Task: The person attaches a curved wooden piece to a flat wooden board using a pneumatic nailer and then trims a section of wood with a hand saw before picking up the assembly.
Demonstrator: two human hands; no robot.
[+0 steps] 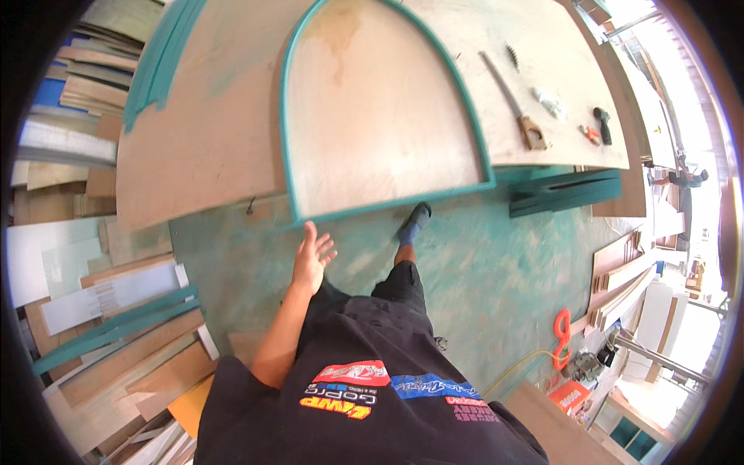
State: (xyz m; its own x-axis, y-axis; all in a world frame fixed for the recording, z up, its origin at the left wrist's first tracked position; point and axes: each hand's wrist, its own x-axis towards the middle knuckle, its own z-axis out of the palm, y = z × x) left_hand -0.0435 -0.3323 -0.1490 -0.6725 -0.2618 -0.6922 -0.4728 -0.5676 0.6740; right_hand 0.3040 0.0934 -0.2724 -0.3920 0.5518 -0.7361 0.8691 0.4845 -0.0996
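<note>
Head view, looking down. Left hand [311,256] raised from lower centre, fingers spread and loose, gripping nothing. Fingertips just short of the lower edge of the arched panel [380,116]; contact not discernible. Panel directly ahead of and above the hand, lying flat on the plywood bench [209,132], its straight teal-rimmed bottom edge overhanging toward the person, arch pointing away. Right hand out of view; state not determinable.

Handsaw [515,105] on the bench, well right of the panel, wooden handle nearest. Small dark tool [602,124] and orange item [590,133] beyond the saw, near the bench's right end. Teal frame pieces [566,192] below the bench's right edge, at floor level. Foot in blue sock [415,223] planted on the teal-stained floor [496,279], just right of the hand and beneath the panel's lower right corner. Stacked boards and offcuts [116,333] along the left side. Orange clamp [562,337] on the floor at lower right.
</note>
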